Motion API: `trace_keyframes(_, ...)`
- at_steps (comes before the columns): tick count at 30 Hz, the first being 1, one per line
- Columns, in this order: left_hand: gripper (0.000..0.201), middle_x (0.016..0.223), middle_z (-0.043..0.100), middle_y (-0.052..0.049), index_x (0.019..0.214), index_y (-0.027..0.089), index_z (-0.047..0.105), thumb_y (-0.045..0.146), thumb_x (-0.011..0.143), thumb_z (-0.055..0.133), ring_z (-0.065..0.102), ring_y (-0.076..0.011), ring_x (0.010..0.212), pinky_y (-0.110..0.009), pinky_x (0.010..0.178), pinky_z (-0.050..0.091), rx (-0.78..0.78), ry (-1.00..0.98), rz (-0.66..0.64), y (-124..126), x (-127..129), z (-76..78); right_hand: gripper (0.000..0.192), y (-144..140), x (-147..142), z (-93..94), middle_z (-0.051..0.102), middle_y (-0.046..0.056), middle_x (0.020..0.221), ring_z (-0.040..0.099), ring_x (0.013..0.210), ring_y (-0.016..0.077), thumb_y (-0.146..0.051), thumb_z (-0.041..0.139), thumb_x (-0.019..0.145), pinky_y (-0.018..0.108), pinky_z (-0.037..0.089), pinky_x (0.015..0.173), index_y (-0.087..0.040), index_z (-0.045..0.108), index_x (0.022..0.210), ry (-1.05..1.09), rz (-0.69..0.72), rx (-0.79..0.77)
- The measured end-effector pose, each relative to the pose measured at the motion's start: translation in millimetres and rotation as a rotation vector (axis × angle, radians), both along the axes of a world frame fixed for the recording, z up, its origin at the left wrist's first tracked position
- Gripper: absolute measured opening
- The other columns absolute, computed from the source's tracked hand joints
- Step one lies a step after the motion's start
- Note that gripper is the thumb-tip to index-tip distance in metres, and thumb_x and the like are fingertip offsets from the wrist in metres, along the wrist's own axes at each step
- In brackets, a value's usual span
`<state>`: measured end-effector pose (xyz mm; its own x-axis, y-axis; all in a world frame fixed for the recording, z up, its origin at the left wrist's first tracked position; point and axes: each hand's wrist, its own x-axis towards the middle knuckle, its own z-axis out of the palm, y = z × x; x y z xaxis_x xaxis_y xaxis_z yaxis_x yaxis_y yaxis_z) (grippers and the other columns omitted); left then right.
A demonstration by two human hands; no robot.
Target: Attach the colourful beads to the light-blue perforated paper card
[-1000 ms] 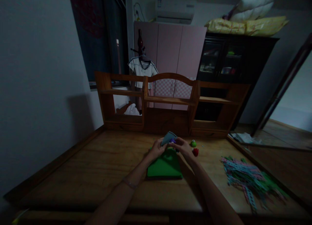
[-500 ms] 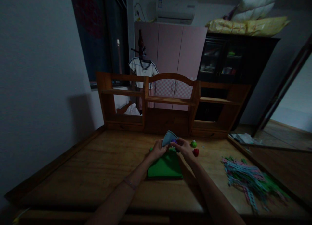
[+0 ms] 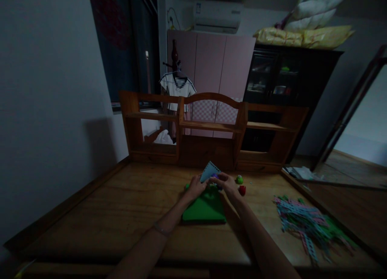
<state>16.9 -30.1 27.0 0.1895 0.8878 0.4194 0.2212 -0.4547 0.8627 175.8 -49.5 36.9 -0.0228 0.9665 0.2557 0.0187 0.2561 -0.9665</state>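
Your wooden desk [image 3: 121, 206] fills the lower frame: green pad [image 3: 204, 208] at centre, green punch [image 3: 239, 179] and red punch [image 3: 242, 190] right of it, paper strips [image 3: 305, 224] lower right, hutch [image 3: 211, 130] along the back.

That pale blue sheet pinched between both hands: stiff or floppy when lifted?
Probably fairly stiff: the pale blue sheet stands up unsagging above the left hand and right hand. Likely light, since fingertips alone carry it. Its punched edge may tear easily.

Mat [image 3: 203, 209] mid-desk [image 3: 105, 214], shelf unit [image 3: 211, 130] behind, paper strips [image 3: 305, 224] far right.
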Motion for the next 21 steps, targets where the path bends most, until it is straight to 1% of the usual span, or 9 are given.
trace_keyframes(3,0.023,0.066,0.066,-0.004,0.077,0.013,0.069,0.034,0.072,0.059,0.058,-0.0165,0.063,-0.023,0.058,0.043,0.005,-0.005,0.037,2,-1,-1.7,0.038,1,-1,-0.7,0.066,0.006,0.082,0.061,0.074,0.0198,-0.043,0.074,0.058,0.027,0.044,0.063,-0.017,0.065,0.084,-0.025,-0.011,0.009)
trace_keyframes(7,0.015,0.071,0.067,-0.007,0.072,0.016,0.068,0.030,0.067,0.066,0.061,-0.0186,0.072,-0.025,0.067,0.045,-0.067,-0.115,0.152,7,-2,-5.6,0.044,0,-2,-1.0,0.066,0.006,0.088,0.060,0.077,0.0194,-0.045,0.072,0.061,0.027,0.044,0.064,-0.018,0.064,0.094,-0.020,-0.007,0.021)
trace_keyframes(11,0.015,0.078,0.067,-0.008,0.074,0.015,0.067,0.029,0.069,0.065,0.062,-0.0190,0.076,-0.028,0.071,0.046,-0.142,-0.140,0.230,14,-3,-8.0,0.046,1,0,-2.1,0.067,0.006,0.087,0.060,0.075,0.0195,-0.046,0.070,0.063,0.027,0.045,0.062,-0.017,0.064,0.097,-0.005,-0.027,0.007)
trace_keyframes(13,0.017,0.081,0.067,-0.009,0.075,0.014,0.066,0.030,0.069,0.065,0.062,-0.0189,0.076,-0.029,0.073,0.046,-0.196,-0.155,0.244,16,-4,-9.0,0.046,4,2,-3.9,0.066,0.006,0.082,0.060,0.068,0.0185,-0.049,0.068,0.064,0.027,0.044,0.058,-0.017,0.063,0.097,0.029,-0.048,-0.026)
trace_keyframes(16,0.022,0.083,0.068,-0.010,0.075,0.013,0.065,0.033,0.067,0.067,0.062,-0.0191,0.078,-0.029,0.076,0.046,-0.245,-0.179,0.243,19,-5,-12.3,0.043,11,5,-7.6,0.065,0.006,0.078,0.059,0.063,0.0168,-0.053,0.063,0.069,0.026,0.044,0.056,-0.016,0.063,0.092,0.158,-0.037,-0.075)
trace_keyframes(19,0.029,0.086,0.068,-0.010,0.077,0.012,0.064,0.038,0.065,0.069,0.062,-0.0196,0.080,-0.029,0.075,0.047,-0.254,-0.208,0.247,22,-5,-17.2,0.046,17,9,-10.4,0.065,0.010,0.078,0.060,0.064,0.0180,-0.059,0.056,0.072,0.029,0.047,0.059,-0.015,0.062,0.083,0.269,0.014,-0.119)
trace_keyframes(21,0.031,0.086,0.068,-0.010,0.080,0.012,0.064,0.039,0.065,0.068,0.063,-0.0197,0.078,-0.029,0.073,0.047,-0.272,-0.230,0.215,23,-5,-19.3,0.048,19,11,-10.9,0.065,0.011,0.079,0.061,0.066,0.0200,-0.063,0.053,0.073,0.032,0.049,0.060,-0.016,0.062,0.082,0.317,0.048,-0.153)
